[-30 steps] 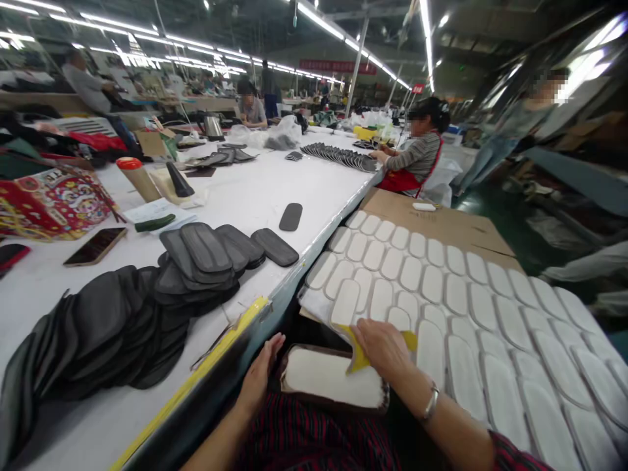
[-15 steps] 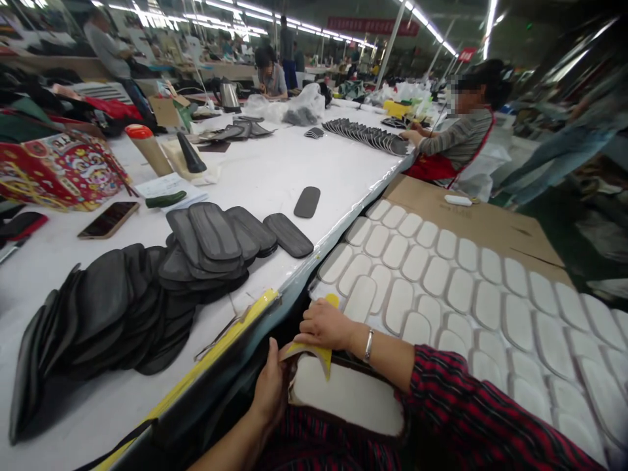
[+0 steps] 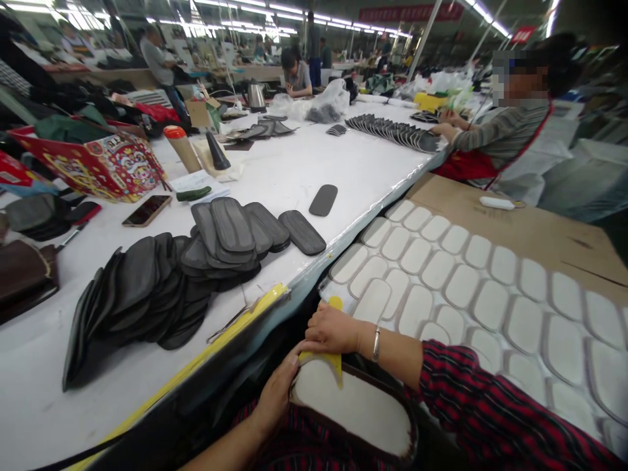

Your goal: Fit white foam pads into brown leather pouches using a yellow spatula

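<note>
A long oval piece with a white face and a dark brown rim lies over my lap. My left hand grips its left end, thumb on top, the other fingers partly hidden beneath. My right hand is closed around a thin yellow scraper. A rounded yellow end shows above the fist, and a pointed corner lies over the white face below it. The fingertips of both hands meet at the oval's upper left end. To the right, rows of flat white ovals with grey edges cover a board.
Overlapping dark grey oval pads are heaped on the white table, whose front edge has a yellow strip. Further back are a phone, a red box and a cup. A co-worker sits at the far right.
The view has swung left, so the table things appear further right. My left thumb has come down from upright to lie against my right hand. The scraper stays at the oval's end.
</note>
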A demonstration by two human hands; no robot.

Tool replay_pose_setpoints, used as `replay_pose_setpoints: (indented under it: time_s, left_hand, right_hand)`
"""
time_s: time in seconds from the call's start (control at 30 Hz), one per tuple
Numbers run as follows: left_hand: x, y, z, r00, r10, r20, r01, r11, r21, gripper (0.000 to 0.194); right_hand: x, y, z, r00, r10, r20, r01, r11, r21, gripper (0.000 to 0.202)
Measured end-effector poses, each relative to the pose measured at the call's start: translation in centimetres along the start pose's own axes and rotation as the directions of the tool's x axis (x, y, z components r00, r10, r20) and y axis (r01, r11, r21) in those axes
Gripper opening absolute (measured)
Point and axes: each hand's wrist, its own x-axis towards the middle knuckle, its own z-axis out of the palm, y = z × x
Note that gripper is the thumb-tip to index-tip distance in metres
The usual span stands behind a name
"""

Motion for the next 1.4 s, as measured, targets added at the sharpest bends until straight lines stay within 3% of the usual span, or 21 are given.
replay_pose_setpoints:
  time_s: [0.13, 0.23, 0.33, 0.4, 0.47, 0.53, 0.6, 0.63, 0.67, 0.77, 0.83, 0.93, 1.03, 1.17, 1.3, 1.4]
  left_hand:
    - [0.3, 1.5, -0.3, 0.984, -0.056, 0.169, 0.046, 0.997, 0.061, 0.051]
    - [1.1, 2.4, -0.9, 0.957, -0.124, 0.263, 0.125, 0.992, 0.016, 0.051]
    - [2.1, 2.5, -1.7, 0.914, -0.179, 0.364, 0.250, 0.955, -0.157, 0.056]
    - [2.5, 2.1, -2.3, 0.905, -0.111, 0.410, 0.201, 0.962, -0.184, 0.065]
    - [2.5, 1.4, -2.9, 0.901, 0.034, 0.432, 0.024, 0.991, -0.130, 0.076]
    - [2.2, 0.6, -3.3, 0.877, 0.164, 0.452, -0.136, 0.986, -0.095, 0.091]
    - [1.8, -0.2, -3.3, 0.868, 0.207, 0.451, -0.148, 0.976, -0.161, 0.093]
    - [1.6, -0.6, -3.2, 0.875, 0.205, 0.439, -0.110, 0.967, -0.231, 0.088]
    - [1.5, -0.8, -2.9, 0.884, 0.194, 0.426, -0.060, 0.950, -0.308, 0.083]
    - [1.1, -1.2, -2.2, 0.906, 0.143, 0.398, 0.065, 0.883, -0.466, 0.071]
    - [1.1, -0.9, -1.9, 0.916, 0.126, 0.380, 0.091, 0.859, -0.503, 0.068]
    - [1.3, 0.3, -2.1, 0.909, 0.094, 0.406, 0.136, 0.855, -0.500, 0.069]
    - [2.2, 2.1, -2.1, 0.864, 0.059, 0.501, 0.144, 0.923, -0.358, 0.075]
    - [3.7, 3.8, -1.6, 0.858, 0.062, 0.509, -0.077, 0.997, 0.009, 0.072]
    - [4.3, 4.1, -0.8, 0.887, 0.128, 0.443, -0.213, 0.966, 0.146, 0.052]
    - [4.0, 3.8, -0.2, 0.888, 0.170, 0.426, -0.290, 0.928, 0.235, 0.049]
  right_hand:
    - [-1.7, -1.5, -0.4, 0.981, 0.151, 0.120, -0.158, 0.986, 0.052, 0.044]
    - [-3.7, -2.8, -1.8, 0.911, 0.357, 0.207, -0.374, 0.926, 0.050, 0.046]
    - [-7.1, -5.0, -4.2, 0.728, 0.666, 0.161, -0.684, 0.723, 0.101, 0.045]
    - [-9.9, -7.8, -5.5, 0.590, 0.794, 0.147, -0.790, 0.531, 0.307, 0.035]
    - [-12.3, -11.5, -5.6, 0.526, 0.815, 0.244, -0.737, 0.293, 0.609, 0.020]
    - [-13.4, -15.6, -4.3, 0.517, 0.786, 0.339, -0.571, 0.022, 0.820, 0.025]
    - [-12.7, -19.1, -1.8, 0.483, 0.792, 0.374, -0.411, -0.173, 0.895, 0.025]
    - [-11.7, -20.4, -0.3, 0.456, 0.799, 0.391, -0.352, -0.242, 0.904, 0.026]
    - [-10.4, -21.2, 1.1, 0.392, 0.824, 0.409, -0.295, -0.309, 0.904, 0.027]
    - [-5.2, -22.0, 4.2, 0.248, 0.883, 0.398, -0.170, -0.365, 0.916, 0.031]
    - [-1.7, -21.9, 5.2, 0.199, 0.887, 0.417, -0.080, -0.409, 0.909, 0.033]
    - [2.1, -21.7, 5.9, 0.218, 0.863, 0.457, 0.137, -0.490, 0.861, 0.036]
    - [4.0, -21.8, 6.3, 0.264, 0.831, 0.490, 0.293, -0.553, 0.780, 0.036]
    - [4.7, -21.8, 6.7, 0.308, 0.828, 0.469, 0.427, -0.561, 0.709, 0.040]
    - [4.5, -22.0, 7.4, 0.359, 0.816, 0.452, 0.476, -0.577, 0.663, 0.048]
    - [4.2, -22.2, 8.0, 0.380, 0.813, 0.442, 0.501, -0.582, 0.640, 0.052]
